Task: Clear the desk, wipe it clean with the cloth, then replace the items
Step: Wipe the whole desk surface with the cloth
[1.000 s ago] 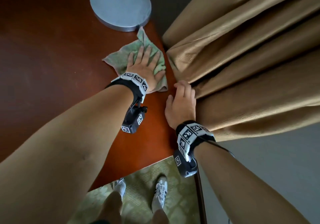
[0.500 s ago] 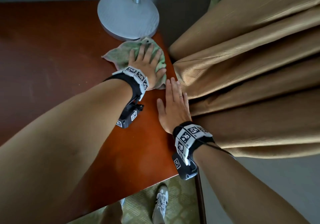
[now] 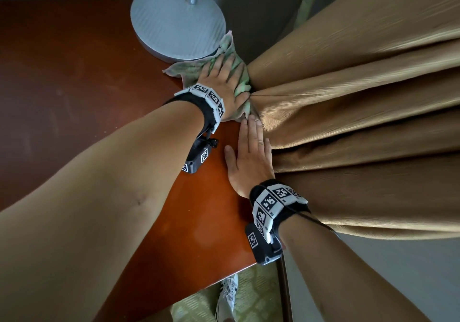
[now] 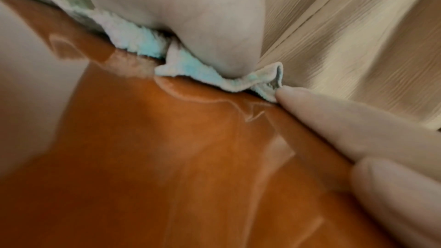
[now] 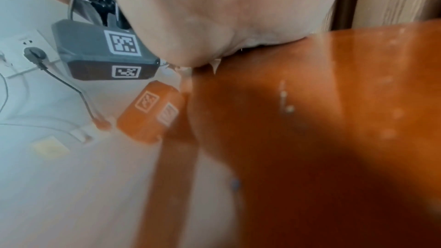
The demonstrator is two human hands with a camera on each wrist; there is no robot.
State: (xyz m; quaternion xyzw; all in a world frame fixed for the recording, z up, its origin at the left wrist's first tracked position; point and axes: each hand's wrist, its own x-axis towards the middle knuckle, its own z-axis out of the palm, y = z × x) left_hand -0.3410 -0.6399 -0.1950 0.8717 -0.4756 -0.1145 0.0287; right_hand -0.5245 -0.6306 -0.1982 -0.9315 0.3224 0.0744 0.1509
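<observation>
A green cloth (image 3: 184, 69) lies bunched at the far right corner of the red-brown desk (image 3: 74, 85), touching the lamp base. My left hand (image 3: 227, 80) presses down on it with spread fingers; the left wrist view shows the cloth's edge (image 4: 143, 42) squeezed under the palm. My right hand (image 3: 249, 152) lies flat along the desk's right edge, fingers straight against the curtain and holding nothing. Its fingertips (image 4: 334, 120) reach the cloth's near corner. In the right wrist view the palm (image 5: 226, 16) rests on the desk top (image 5: 334, 120).
A round silver lamp base (image 3: 178, 23) stands at the desk's far right. A tan curtain (image 3: 361, 97) hangs against the right edge. A wall socket (image 5: 26, 48) with plugged cables sits behind the desk. My shoe (image 3: 227, 296) is on the patterned carpet below the front edge.
My left hand has slid the cloth farther away and right, up against the lamp base and the curtain. My right hand has flattened and moved forward along the desk edge.
</observation>
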